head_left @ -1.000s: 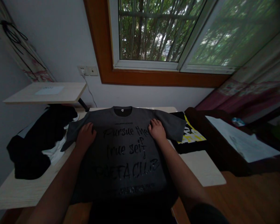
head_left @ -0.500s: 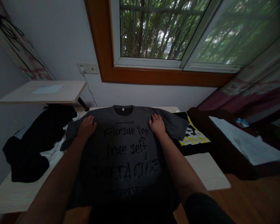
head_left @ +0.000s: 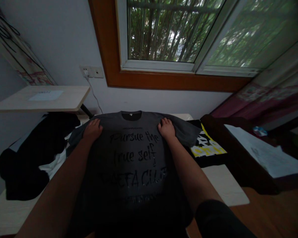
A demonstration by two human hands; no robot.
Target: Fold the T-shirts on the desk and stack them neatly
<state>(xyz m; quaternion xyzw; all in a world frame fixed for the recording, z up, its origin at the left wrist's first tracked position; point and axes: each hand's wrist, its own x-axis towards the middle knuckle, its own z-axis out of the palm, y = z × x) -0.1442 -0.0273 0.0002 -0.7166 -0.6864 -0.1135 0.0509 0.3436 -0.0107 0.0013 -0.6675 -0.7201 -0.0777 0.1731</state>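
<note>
Fingers of both hands lie forward upon cloth, gently bent and close together; whether their tips pinch a fold or merely press cannot be told. The left hand (head_left: pixel 92 130) rests near one shoulder of a dark grey, short-sleeved fabric T-shirt (head_left: pixel 136 145), the right hand (head_left: pixel 167 128) near the other, its thumb turned toward the chest. The garment lies front upward on a pale, wood-grained tabletop (head_left: pixel 227 185), between the forearms, its round collar toward the wall and its lower part in deep shadow near the wearer. Glossy black lettering across the chest includes "Pursue the true self"; a small white label (head_left: pixel 131 114) shows inside the collar. A dark sleeve (head_left: pixel 218 218) covers part of the right arm.

To the left, a heap of black cloth (head_left: pixel 32 162) lies over crumpled white cloth (head_left: pixel 53 167), below a raised, pale wooden shelf (head_left: pixel 73 99) bearing a white paper slip (head_left: pixel 46 95). To the right, beside the grey sleeve, lies a black fabric piece with yellow and white print (head_left: pixel 206 145); farther out, a whitish sheet (head_left: pixel 268 150) rests on a dark brown surface. Behind stands a sliding window (head_left: pixel 173 33) in an orange-brown wooden frame (head_left: pixel 164 79), greenery beyond.
</note>
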